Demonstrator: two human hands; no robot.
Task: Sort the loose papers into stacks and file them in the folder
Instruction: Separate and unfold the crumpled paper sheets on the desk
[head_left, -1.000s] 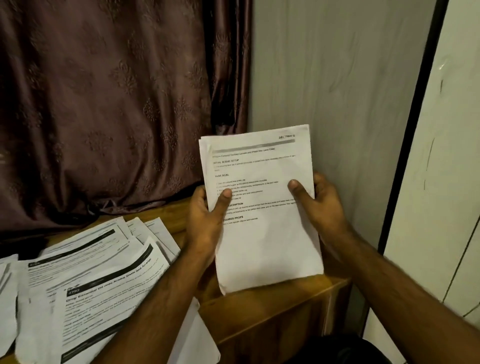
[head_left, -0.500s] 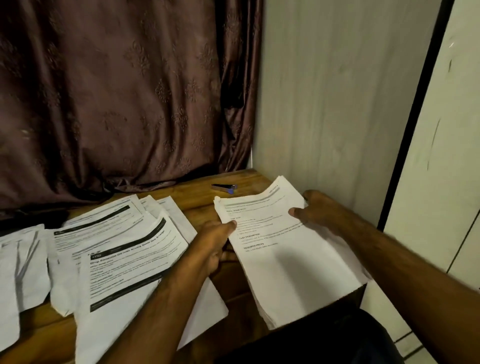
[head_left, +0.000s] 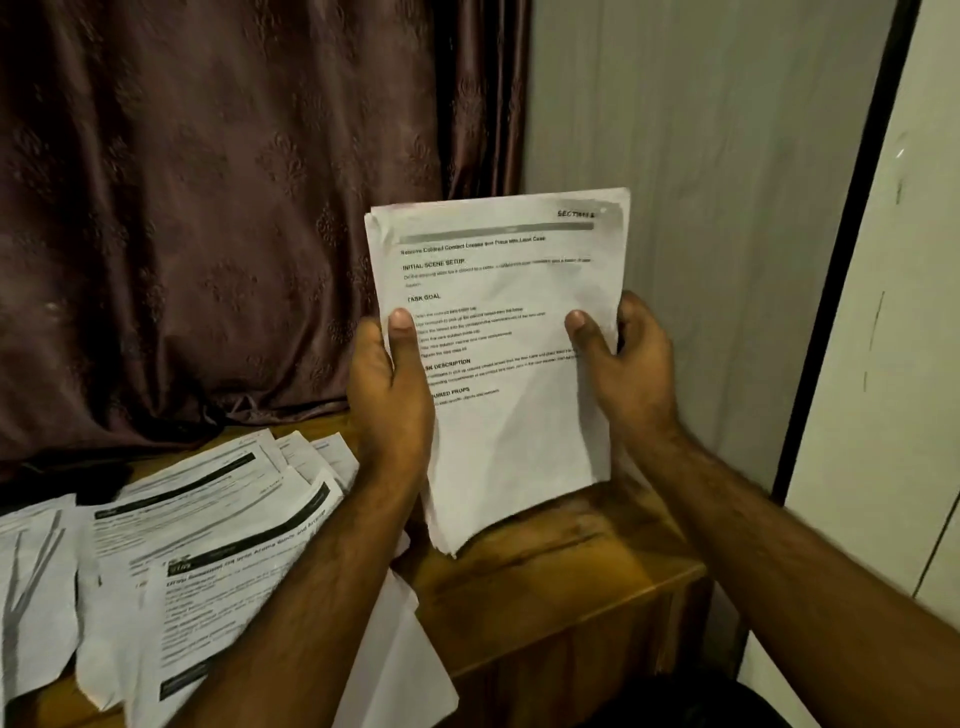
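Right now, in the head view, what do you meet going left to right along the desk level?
Loose papers → left hand → held stack of papers → right hand → wall → white door.

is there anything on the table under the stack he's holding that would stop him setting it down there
Nothing visible does. Both the left hand and right hand grip the stack upright above bare wood of the table; the loose papers lie off to the left.

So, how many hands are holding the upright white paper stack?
2: left hand grips the white paper stack's left edge, right hand its right edge; fingers behind are hidden.
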